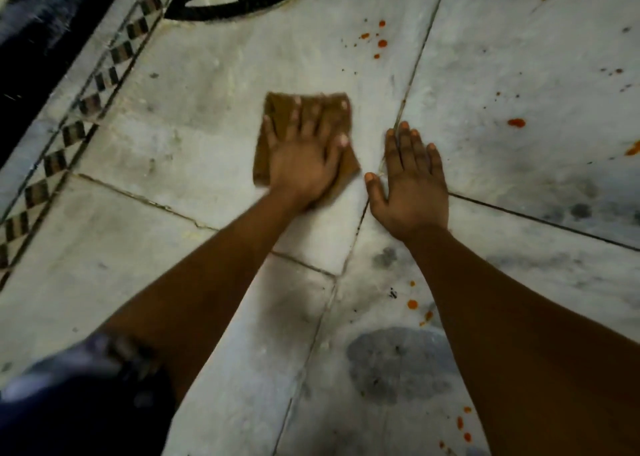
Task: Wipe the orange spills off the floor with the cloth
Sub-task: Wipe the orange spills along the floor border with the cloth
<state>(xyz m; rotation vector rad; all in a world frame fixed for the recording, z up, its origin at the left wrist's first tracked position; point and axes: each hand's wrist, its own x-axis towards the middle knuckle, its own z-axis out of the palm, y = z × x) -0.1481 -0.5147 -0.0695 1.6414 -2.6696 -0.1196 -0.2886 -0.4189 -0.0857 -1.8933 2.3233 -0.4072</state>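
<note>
A folded brown cloth [277, 109] lies flat on the white marble floor [194, 116]. My left hand [304, 164] presses down on it with fingers spread, covering most of it. Just to the right, my right hand [412, 185] rests palm down on the bare floor across a tile joint, holding nothing. A cluster of orange spills [382, 43] sits beyond the cloth to the upper right. More orange drops [516, 122] lie far right. Others [412, 304] show between my forearms, and several orange spots [464, 421] are near the bottom.
A checkered inlay border [69, 133] runs diagonally along the left. A black round inlay [242, 1] is at the top. A dark grey stain [398, 362] marks the near floor. My dark-clothed knee [69, 403] fills the bottom left corner.
</note>
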